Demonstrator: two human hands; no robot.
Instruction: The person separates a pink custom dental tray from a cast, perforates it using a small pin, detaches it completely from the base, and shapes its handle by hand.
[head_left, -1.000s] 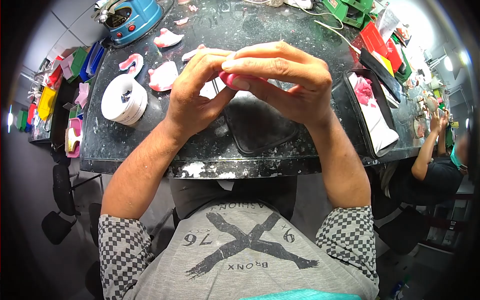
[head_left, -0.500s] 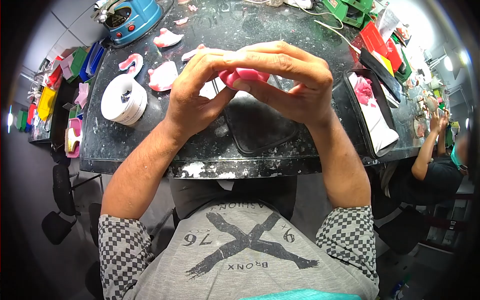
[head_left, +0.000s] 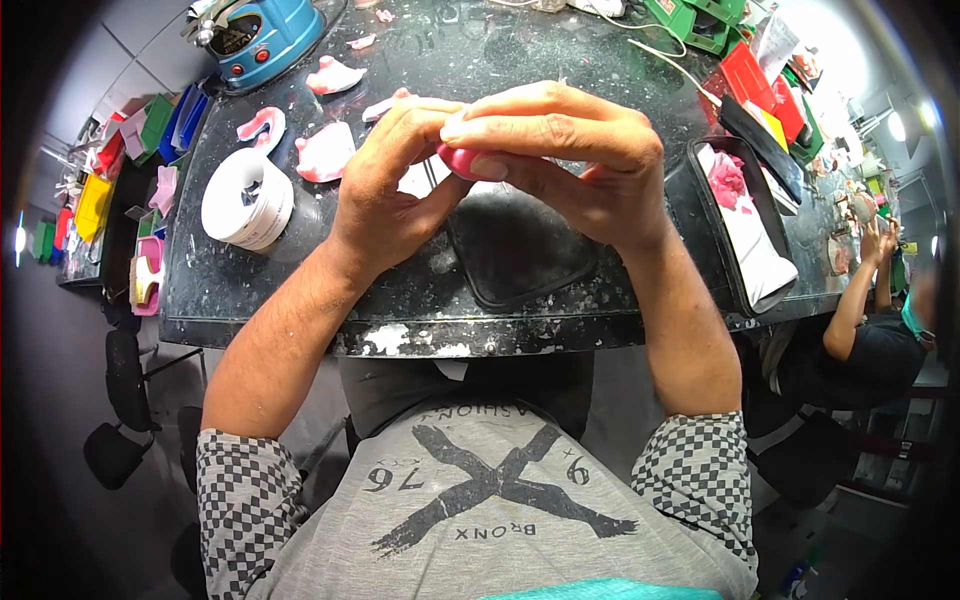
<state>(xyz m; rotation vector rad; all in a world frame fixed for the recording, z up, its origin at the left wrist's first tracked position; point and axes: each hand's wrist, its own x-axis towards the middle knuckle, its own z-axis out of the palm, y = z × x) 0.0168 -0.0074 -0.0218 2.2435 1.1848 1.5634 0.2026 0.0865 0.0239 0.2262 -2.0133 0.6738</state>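
Observation:
Between my two hands, above the front part of the black table (head_left: 400, 310), is a small glossy pink lump (head_left: 457, 162) that looks like soft wax. My left hand (head_left: 385, 180) grips its left side, thumb below and fingers curled over. From the right, my right hand (head_left: 585, 160) pinches it between thumb and fingertips. Fingers hide most of the lump. Beneath my hands lies a dark, rounded-corner pad or lid (head_left: 525, 262). Left of them are pink-and-white moulded pieces, including a broad one (head_left: 325, 154) and a curved one (head_left: 262, 128).
A white tub (head_left: 240, 208) stands left. Another moulded piece (head_left: 335, 76) lies farther back, near a blue machine (head_left: 262, 45). On the right, a black case (head_left: 745, 290) holds crumpled pink material (head_left: 728, 182) and white cloth or paper (head_left: 768, 265). A co-worker (head_left: 850, 350) is far right.
My right fingers have closed downward and left over the pink lump, so less of it shows. My left hand has barely moved.

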